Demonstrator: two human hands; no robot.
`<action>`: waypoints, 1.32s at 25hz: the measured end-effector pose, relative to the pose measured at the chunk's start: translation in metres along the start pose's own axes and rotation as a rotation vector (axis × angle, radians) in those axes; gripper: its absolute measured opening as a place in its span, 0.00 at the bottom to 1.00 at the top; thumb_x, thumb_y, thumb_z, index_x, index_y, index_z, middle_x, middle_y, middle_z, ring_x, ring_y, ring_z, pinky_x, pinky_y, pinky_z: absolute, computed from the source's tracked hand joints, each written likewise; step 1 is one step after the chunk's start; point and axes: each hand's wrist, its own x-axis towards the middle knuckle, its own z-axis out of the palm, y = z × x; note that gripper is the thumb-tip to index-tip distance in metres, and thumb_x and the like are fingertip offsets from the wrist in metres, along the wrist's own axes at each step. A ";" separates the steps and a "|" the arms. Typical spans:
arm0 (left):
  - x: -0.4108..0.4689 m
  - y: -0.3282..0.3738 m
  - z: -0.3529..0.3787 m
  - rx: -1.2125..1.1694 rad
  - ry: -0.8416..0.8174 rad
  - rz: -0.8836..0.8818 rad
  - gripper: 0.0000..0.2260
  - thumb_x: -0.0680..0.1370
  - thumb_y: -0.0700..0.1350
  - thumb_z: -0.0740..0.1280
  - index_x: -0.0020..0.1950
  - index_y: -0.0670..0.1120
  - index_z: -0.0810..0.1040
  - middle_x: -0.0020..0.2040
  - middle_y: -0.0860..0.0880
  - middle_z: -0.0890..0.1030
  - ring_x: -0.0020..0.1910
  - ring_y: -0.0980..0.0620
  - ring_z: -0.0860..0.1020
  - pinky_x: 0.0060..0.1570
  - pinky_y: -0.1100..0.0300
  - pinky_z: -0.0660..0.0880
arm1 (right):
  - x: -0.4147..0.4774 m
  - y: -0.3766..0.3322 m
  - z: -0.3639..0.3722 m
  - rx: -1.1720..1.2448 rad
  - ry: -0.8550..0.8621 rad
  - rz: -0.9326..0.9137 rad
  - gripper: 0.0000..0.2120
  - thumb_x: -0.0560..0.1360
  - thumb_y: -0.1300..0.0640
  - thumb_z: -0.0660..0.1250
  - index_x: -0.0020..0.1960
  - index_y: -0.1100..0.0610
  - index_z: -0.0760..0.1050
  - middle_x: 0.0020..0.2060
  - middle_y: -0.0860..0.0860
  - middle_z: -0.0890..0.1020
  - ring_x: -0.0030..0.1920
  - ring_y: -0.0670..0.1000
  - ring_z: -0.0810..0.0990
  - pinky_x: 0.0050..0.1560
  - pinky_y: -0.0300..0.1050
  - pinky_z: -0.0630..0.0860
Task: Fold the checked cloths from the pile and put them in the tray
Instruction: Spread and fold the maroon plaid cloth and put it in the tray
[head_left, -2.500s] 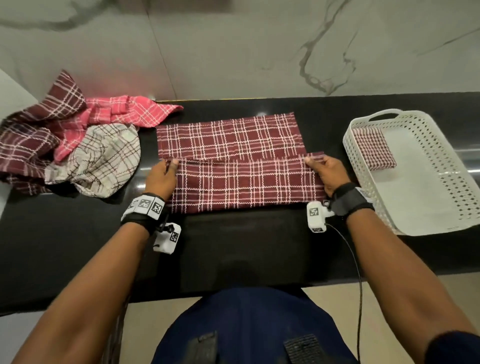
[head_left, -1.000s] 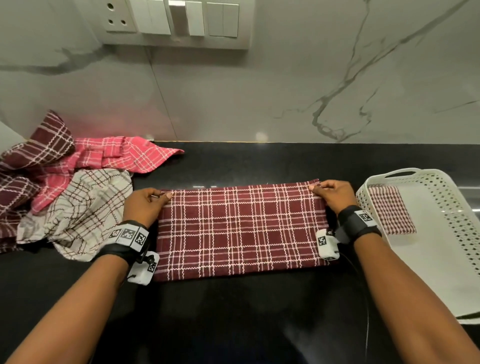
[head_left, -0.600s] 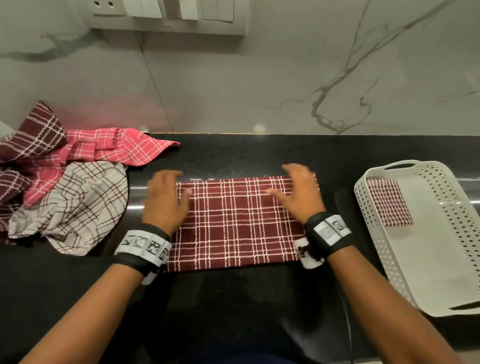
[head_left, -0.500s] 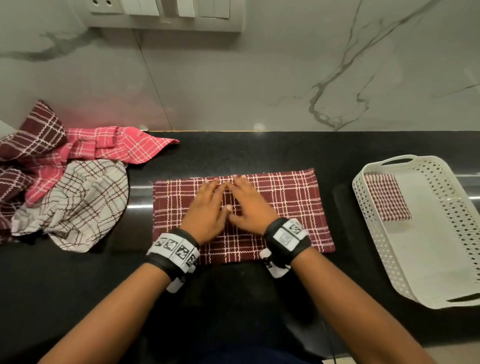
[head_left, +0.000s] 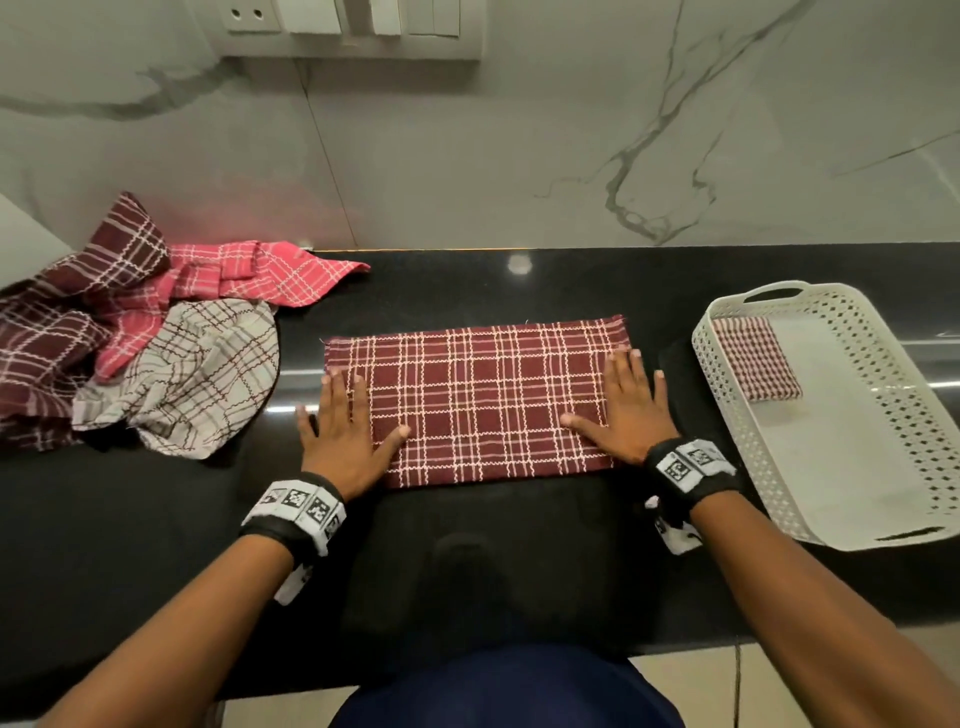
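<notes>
left hand (head_left: 340, 436): black wristband (head_left: 270, 531), white coded tags (head_left: 301, 503) | right hand (head_left: 631, 415): same, thin cable (head_left: 736, 675) | navy garment (head_left: 509, 696)

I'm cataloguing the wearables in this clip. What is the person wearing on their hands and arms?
The left hand and right hand are ungloved; no sleeves show on the forearms. The left wristband and right wristband are black, faced with white panels bearing black square markers. A small white block hangs under each, and a thin dark cable runs below the right forearm.
</notes>
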 end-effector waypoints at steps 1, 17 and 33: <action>-0.007 0.016 0.003 -0.017 0.028 0.070 0.41 0.74 0.74 0.38 0.76 0.52 0.27 0.75 0.47 0.24 0.74 0.48 0.25 0.70 0.42 0.28 | -0.009 -0.021 0.005 -0.010 0.020 -0.097 0.55 0.69 0.19 0.42 0.80 0.56 0.34 0.78 0.55 0.34 0.78 0.55 0.31 0.77 0.63 0.36; -0.061 0.031 0.056 -0.115 -0.032 -0.097 0.45 0.69 0.78 0.41 0.77 0.55 0.30 0.76 0.48 0.26 0.76 0.45 0.28 0.72 0.42 0.30 | -0.076 0.003 0.053 0.146 -0.054 -0.080 0.37 0.79 0.31 0.46 0.81 0.46 0.39 0.80 0.47 0.38 0.79 0.50 0.35 0.77 0.58 0.38; 0.018 0.147 0.027 -0.017 -0.046 0.102 0.45 0.72 0.73 0.59 0.79 0.58 0.39 0.80 0.46 0.35 0.79 0.42 0.36 0.75 0.39 0.41 | -0.004 0.036 -0.027 0.976 0.070 0.282 0.08 0.67 0.64 0.76 0.41 0.60 0.77 0.37 0.54 0.83 0.42 0.55 0.83 0.49 0.53 0.82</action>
